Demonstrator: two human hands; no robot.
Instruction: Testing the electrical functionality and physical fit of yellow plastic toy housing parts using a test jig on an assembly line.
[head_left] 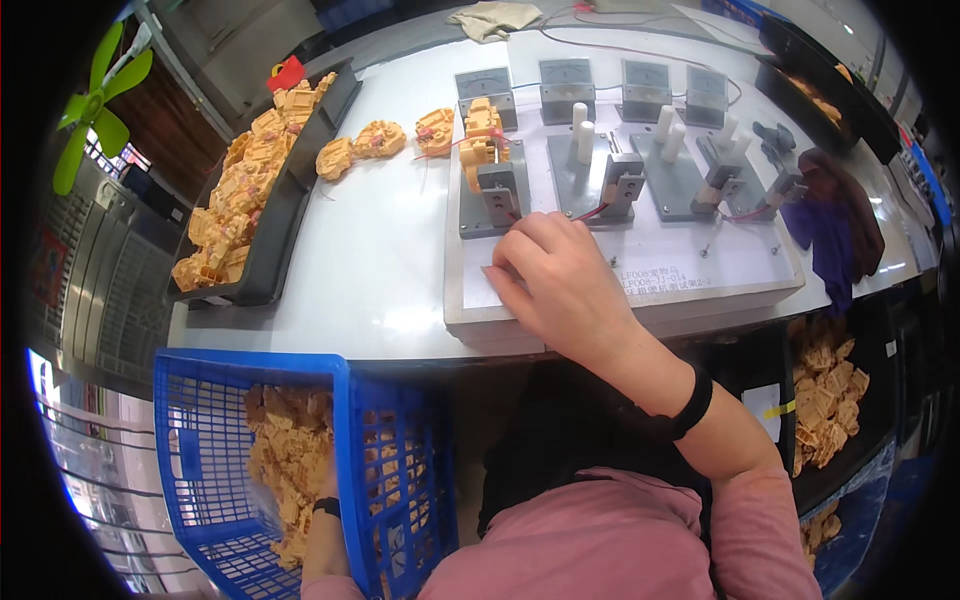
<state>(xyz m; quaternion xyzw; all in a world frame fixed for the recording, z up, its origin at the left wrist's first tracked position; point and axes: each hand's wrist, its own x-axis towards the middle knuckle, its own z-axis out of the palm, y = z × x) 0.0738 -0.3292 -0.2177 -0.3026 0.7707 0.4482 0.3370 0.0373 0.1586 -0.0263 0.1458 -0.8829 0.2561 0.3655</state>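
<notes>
My right hand (560, 275) rests over the front of a white test fixture (470, 300), its fingers curled in; whatever they close on is hidden beneath them. Just beyond it, a yellow-orange plastic part (472, 160) sits on the leftmost grey station (470, 210), by a metal clamp (497, 200). My left hand (326, 488) reaches down inside a blue plastic basket (345, 400), among a heap of yellow-orange plastic parts (295, 450). Its fingers cannot be made out there.
Several grey meters (567, 80) line the fixture's back, with white posts (585, 145) before them. Three loose wired parts (380, 138) lie left of the fixture. A black tray (290, 240) of parts stands at the table's left; a dark cloth (840, 220) hangs at right.
</notes>
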